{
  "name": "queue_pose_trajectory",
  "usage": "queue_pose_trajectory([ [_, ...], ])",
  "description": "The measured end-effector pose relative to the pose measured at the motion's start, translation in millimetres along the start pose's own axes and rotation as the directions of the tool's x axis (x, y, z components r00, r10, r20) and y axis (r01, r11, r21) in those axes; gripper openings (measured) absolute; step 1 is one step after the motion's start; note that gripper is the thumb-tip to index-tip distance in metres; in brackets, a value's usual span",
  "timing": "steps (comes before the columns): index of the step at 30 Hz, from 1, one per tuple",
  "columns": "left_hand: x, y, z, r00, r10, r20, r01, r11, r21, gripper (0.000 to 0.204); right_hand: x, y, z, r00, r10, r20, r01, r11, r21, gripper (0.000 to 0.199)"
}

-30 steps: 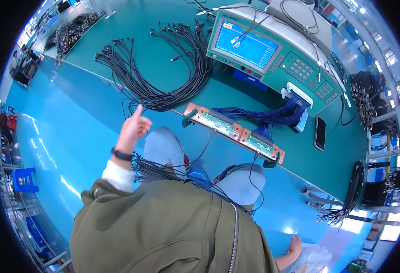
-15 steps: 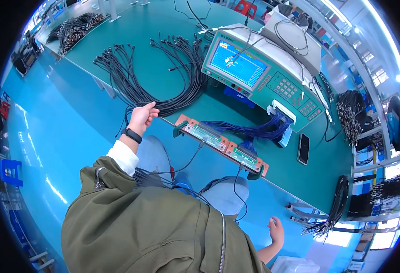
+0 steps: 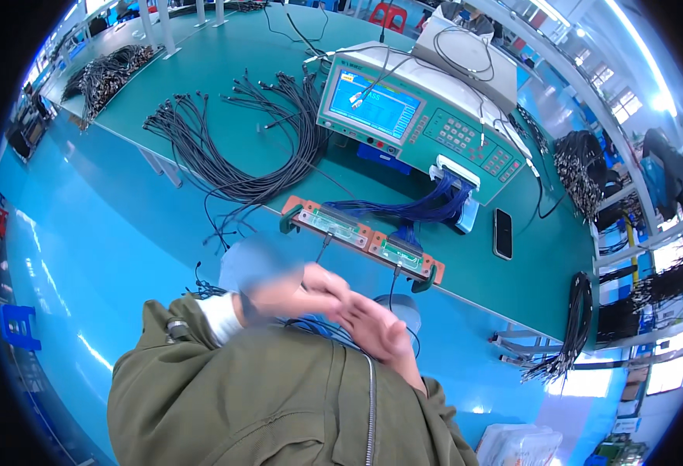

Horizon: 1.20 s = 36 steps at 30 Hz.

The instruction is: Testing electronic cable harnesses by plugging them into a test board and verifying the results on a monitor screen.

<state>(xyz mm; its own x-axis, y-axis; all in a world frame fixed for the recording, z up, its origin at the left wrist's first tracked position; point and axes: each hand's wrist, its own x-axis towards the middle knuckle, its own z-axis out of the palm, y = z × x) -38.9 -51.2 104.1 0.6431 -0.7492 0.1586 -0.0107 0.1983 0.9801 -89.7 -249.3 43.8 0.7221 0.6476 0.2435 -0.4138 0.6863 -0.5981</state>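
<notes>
My left hand (image 3: 298, 292), smeared by motion, and my right hand (image 3: 376, 328) meet above my lap. The right fingers are stretched out and touch the left hand; whether anything lies between the hands is hidden. Just beyond them, a test fixture (image 3: 363, 239) with two clear-topped blocks sits along the table edge. A black cable (image 3: 324, 250) is plugged into its left block and another black cable (image 3: 396, 277) into the right one. Several black cables (image 3: 316, 325) lie across my lap, partly covered by my hands.
A large bundle of black cables (image 3: 260, 185) lies on the green table (image 3: 225, 58). Behind the fixture stands a tester with a lit screen (image 3: 374, 105), joined to it by blue wires (image 3: 419, 210). A phone (image 3: 503, 234) lies at right, and a cable bundle (image 3: 578, 326) hangs over the edge.
My left hand has left the cable bundle at the table edge and come back to my lap. My right hand has swung in from the right to meet it. The tester's screen shows different content.
</notes>
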Motion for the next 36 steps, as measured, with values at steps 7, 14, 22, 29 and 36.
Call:
queue_pose_trajectory([
  [7, -8, 28, 3, 0.945, 0.318, -0.069, -0.275, 0.894, 0.355, 0.020, 0, -56, 30, 0.889, -0.387, 0.244, 0.442, 0.864, -0.241, 0.029],
  [14, -48, 48, -80, 0.674, -0.251, -0.694, -0.407, 0.658, -0.633, 0.024, -117, -143, 45, 0.543, -0.839, 0.018, 0.828, 0.532, -0.179, 0.031],
  [22, -131, -28, -181, 0.248, -0.509, -0.824, -0.601, 0.587, -0.543, 0.018, -279, -140, -11, 0.199, -0.733, -0.651, 0.817, 0.491, -0.303, 0.027],
  [29, -194, -65, -210, -0.282, -0.527, -0.801, -0.631, 0.731, -0.259, 0.025, -266, -133, -7, -0.213, -0.682, -0.700, 0.564, 0.499, -0.657, 0.020],
  [36, -156, -60, -186, -0.162, -0.044, -0.986, -0.253, 0.967, -0.002, 0.024, -214, -131, -12, -0.554, -0.627, -0.548, 0.160, 0.566, -0.809, 0.020],
])
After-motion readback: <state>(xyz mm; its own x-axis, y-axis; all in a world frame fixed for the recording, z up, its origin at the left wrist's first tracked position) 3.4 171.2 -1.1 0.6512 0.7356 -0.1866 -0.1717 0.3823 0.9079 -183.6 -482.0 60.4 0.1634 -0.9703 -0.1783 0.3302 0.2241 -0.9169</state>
